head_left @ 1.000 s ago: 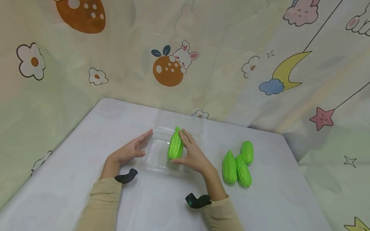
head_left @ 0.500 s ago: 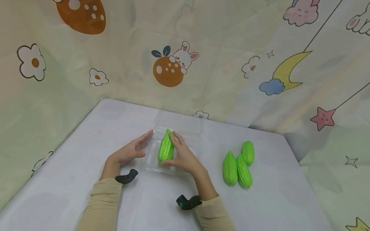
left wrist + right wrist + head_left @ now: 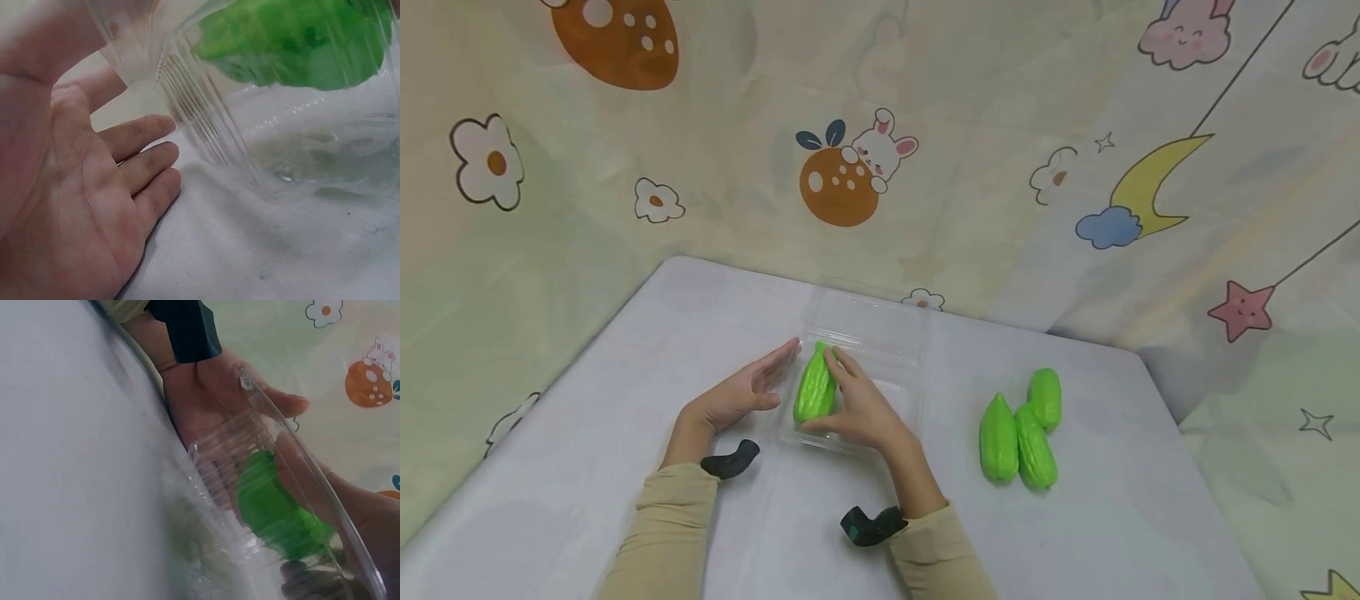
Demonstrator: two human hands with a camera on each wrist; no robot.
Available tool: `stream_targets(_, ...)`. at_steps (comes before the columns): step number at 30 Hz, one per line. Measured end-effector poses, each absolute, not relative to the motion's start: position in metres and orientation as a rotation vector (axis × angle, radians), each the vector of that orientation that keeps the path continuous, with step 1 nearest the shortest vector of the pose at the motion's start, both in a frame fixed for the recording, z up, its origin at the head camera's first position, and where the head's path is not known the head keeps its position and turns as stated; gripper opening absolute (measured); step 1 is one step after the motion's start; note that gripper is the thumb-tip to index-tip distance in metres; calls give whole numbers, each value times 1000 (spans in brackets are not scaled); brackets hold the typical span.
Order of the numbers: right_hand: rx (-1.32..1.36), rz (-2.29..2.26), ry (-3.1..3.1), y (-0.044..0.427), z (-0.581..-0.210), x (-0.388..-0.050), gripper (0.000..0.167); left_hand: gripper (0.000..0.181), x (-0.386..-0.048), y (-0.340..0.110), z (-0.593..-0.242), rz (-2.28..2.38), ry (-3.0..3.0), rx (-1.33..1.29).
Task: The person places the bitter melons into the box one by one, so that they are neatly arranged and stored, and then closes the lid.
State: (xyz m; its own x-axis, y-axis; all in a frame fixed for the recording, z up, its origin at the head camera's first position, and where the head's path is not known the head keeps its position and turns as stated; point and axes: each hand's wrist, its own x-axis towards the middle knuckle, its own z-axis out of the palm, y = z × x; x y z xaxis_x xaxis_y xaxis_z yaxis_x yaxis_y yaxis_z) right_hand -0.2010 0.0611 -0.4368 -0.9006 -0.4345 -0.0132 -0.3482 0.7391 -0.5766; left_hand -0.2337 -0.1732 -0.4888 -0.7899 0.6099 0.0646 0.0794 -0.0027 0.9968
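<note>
My right hand (image 3: 865,410) holds a bright green, ridged bitter melon (image 3: 814,390) between thumb and fingers, its narrow stem end pointing away from me. The melon is in the left part of a clear plastic clamshell container (image 3: 820,444), whose lid (image 3: 865,321) lies folded back behind it. Through the container's clear wall, the left wrist view shows the melon (image 3: 294,44) above the bottom. My left hand (image 3: 737,393) stands at the container's left side with straight fingers, holding nothing. In the left wrist view its fingertips are close to the ribbed wall; contact cannot be told.
To the right on the white table (image 3: 1105,500) lie three more green melons: a pointed one (image 3: 998,439), a ridged one (image 3: 1036,447) and a shorter one (image 3: 1045,398). A printed cloth (image 3: 737,167) rises behind the table and at both sides.
My right hand has carried the bitter melon left across the container, towards my left hand. The left hand and the other melons have stayed in place.
</note>
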Motion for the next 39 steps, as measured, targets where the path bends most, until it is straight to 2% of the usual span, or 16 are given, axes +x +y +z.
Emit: stream_targets(39,-547,-888,2702,50,-449,-203,107,96,-233,-173,-490,1855,1875,718)
